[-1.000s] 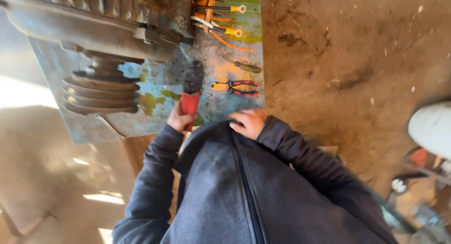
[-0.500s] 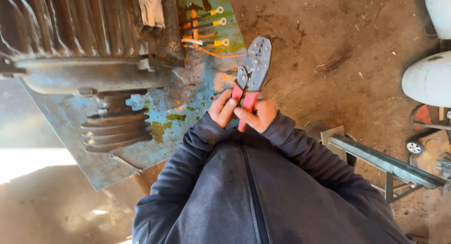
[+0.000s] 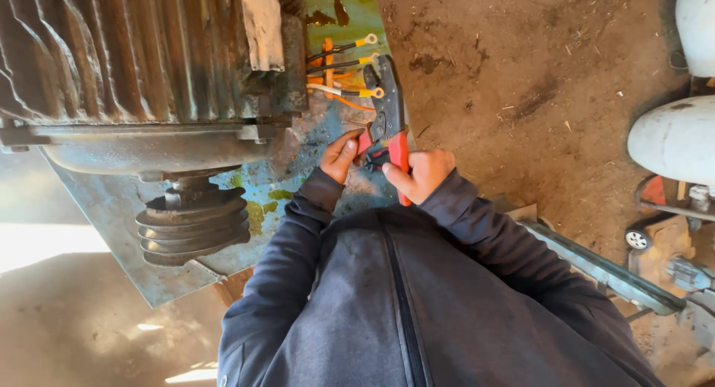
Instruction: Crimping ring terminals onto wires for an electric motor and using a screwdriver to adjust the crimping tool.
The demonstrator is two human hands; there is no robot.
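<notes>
Both hands grip red-handled crimper (image 3: 387, 115): right hand (image 3: 421, 175) fingers clamped on handle, left hand (image 3: 341, 154) pinching near jaws. Motor wires (image 3: 350, 70) w/ ring terminals already fitted; crimper is not yet on any wire.

Worn blue-green metal plate (image 3: 112, 230) on dirt floor (image 3: 521, 74), carrying rusty ribbed motor (image 3: 134, 59) with grooved pulley (image 3: 192, 227).

Motor (image 3: 141, 67) close left of hands; open dirt floor (image 3: 536, 81) right.

Sharp sunlight, blown-out glare lower left
</notes>
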